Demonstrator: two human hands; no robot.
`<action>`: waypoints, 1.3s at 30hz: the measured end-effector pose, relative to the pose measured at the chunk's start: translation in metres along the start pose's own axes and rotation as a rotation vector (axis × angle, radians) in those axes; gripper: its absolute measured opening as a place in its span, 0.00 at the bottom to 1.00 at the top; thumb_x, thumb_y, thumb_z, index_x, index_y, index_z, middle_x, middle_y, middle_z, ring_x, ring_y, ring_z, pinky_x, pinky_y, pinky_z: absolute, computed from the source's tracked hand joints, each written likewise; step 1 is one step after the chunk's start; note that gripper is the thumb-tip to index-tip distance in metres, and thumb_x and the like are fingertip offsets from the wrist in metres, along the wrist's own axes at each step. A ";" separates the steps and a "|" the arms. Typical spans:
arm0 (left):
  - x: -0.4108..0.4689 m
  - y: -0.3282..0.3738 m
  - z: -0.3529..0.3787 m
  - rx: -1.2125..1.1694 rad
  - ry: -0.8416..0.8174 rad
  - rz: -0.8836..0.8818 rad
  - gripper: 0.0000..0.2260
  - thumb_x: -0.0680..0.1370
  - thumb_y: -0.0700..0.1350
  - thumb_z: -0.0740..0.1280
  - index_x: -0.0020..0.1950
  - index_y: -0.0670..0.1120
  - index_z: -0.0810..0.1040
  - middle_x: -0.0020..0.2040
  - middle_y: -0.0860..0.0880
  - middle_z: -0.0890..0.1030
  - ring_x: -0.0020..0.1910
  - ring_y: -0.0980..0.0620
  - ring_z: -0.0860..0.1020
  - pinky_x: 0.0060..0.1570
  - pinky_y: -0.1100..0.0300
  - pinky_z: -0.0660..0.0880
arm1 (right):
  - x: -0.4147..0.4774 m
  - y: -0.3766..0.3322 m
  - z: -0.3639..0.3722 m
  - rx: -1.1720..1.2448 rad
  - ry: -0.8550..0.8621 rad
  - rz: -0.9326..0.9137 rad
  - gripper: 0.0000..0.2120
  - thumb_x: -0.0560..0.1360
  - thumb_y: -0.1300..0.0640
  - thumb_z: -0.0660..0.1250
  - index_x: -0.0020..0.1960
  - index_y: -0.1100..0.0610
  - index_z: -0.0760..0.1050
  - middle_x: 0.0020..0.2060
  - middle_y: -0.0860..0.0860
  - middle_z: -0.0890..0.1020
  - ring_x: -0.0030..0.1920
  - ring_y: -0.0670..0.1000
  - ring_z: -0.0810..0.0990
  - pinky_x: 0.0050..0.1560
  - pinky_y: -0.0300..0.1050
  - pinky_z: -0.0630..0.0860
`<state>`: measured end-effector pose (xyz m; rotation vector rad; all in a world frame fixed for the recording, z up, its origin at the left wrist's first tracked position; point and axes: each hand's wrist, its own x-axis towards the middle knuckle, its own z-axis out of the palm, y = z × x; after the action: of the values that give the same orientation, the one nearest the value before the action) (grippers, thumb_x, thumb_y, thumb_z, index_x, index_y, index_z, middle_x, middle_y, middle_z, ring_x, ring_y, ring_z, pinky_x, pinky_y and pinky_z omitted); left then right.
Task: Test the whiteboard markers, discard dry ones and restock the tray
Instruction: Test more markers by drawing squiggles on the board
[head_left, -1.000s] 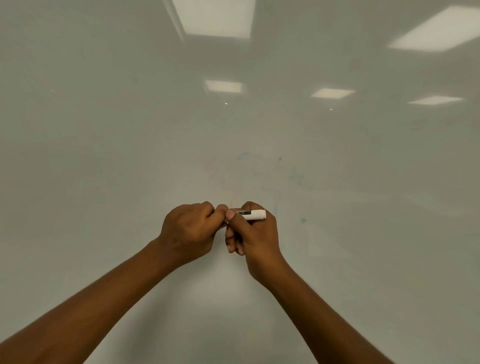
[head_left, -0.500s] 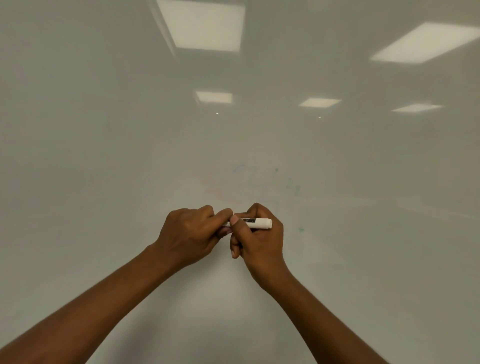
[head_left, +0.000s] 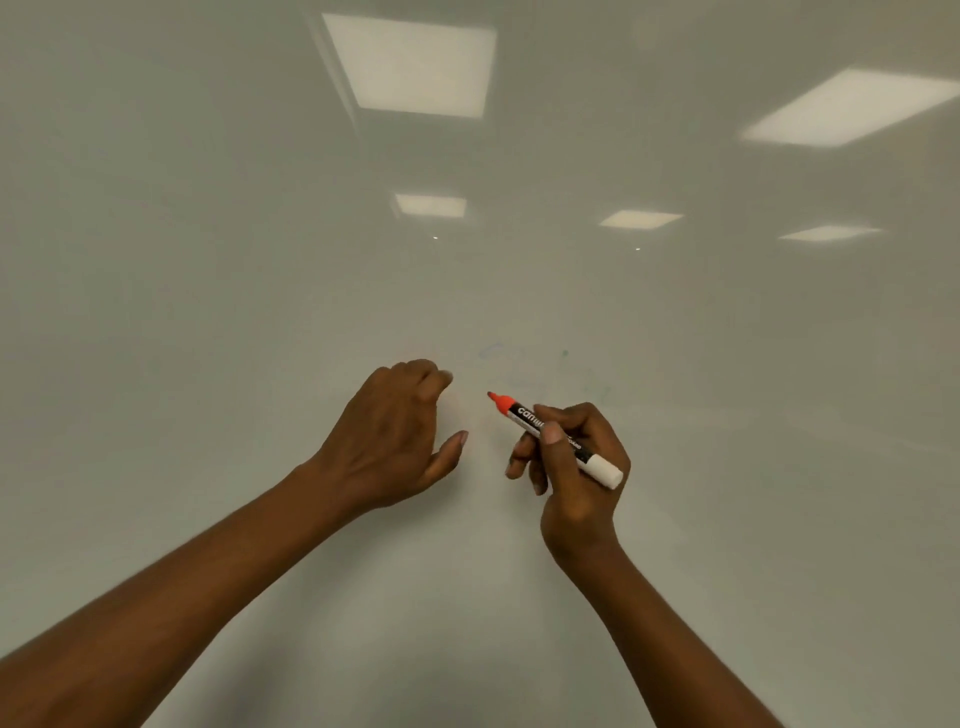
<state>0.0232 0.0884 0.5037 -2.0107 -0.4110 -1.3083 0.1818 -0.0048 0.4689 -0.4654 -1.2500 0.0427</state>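
Marker (head_left: 553, 434) first: your right hand (head_left: 576, 467) clamps it in a writing grip, thumb and forefinger pinched round the dark printed barrel and the other fingers tucked beneath. Ahead of that pinch the bare red tip (head_left: 498, 401) juts up and to the left, aimed at the whiteboard (head_left: 208, 312). Behind the pinch the white tail end pokes out past your knuckles. I'd judge you hold it that far back so the tip can meet the surface at a slant and you can watch the line it leaves. Whether the tip touches the board I cannot tell; no fresh red stroke shows beside it.

Your left hand (head_left: 389, 436) hangs just beside the grip, on the tip's side, apart from the marker. Its fingers are curled in and the thumb sticks out loose. No cap shows. It may sit inside those curled fingers, kept near for recapping, but I cannot tell whether that hand holds anything.

Beyond the tip, faint bluish-green marks (head_left: 563, 358) lie on the board, so choose bare surface where a red line will read plainly. The tray is out of view.
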 end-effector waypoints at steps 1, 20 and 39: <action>0.000 -0.002 0.002 0.023 -0.014 0.000 0.23 0.73 0.55 0.60 0.59 0.40 0.66 0.51 0.38 0.78 0.45 0.42 0.76 0.44 0.53 0.74 | 0.003 0.001 0.000 -0.072 0.023 -0.004 0.11 0.74 0.51 0.64 0.42 0.59 0.74 0.29 0.53 0.78 0.28 0.54 0.78 0.30 0.38 0.70; -0.006 -0.024 0.022 -0.099 0.162 0.083 0.17 0.82 0.40 0.40 0.60 0.38 0.66 0.56 0.42 0.68 0.51 0.42 0.69 0.50 0.53 0.66 | 0.033 0.024 0.014 -0.537 -0.112 -0.161 0.05 0.71 0.56 0.63 0.37 0.54 0.71 0.35 0.42 0.79 0.39 0.35 0.79 0.32 0.31 0.69; -0.027 -0.009 0.032 -0.276 0.161 0.098 0.11 0.80 0.33 0.52 0.62 0.39 0.63 0.62 0.38 0.67 0.58 0.40 0.72 0.59 0.52 0.70 | -0.018 0.039 -0.048 -0.720 -0.101 -0.086 0.13 0.71 0.50 0.59 0.33 0.57 0.70 0.27 0.45 0.76 0.33 0.41 0.78 0.28 0.30 0.65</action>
<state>0.0270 0.1198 0.4748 -2.0963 -0.0578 -1.5186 0.2290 0.0104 0.4269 -1.0370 -1.3651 -0.4758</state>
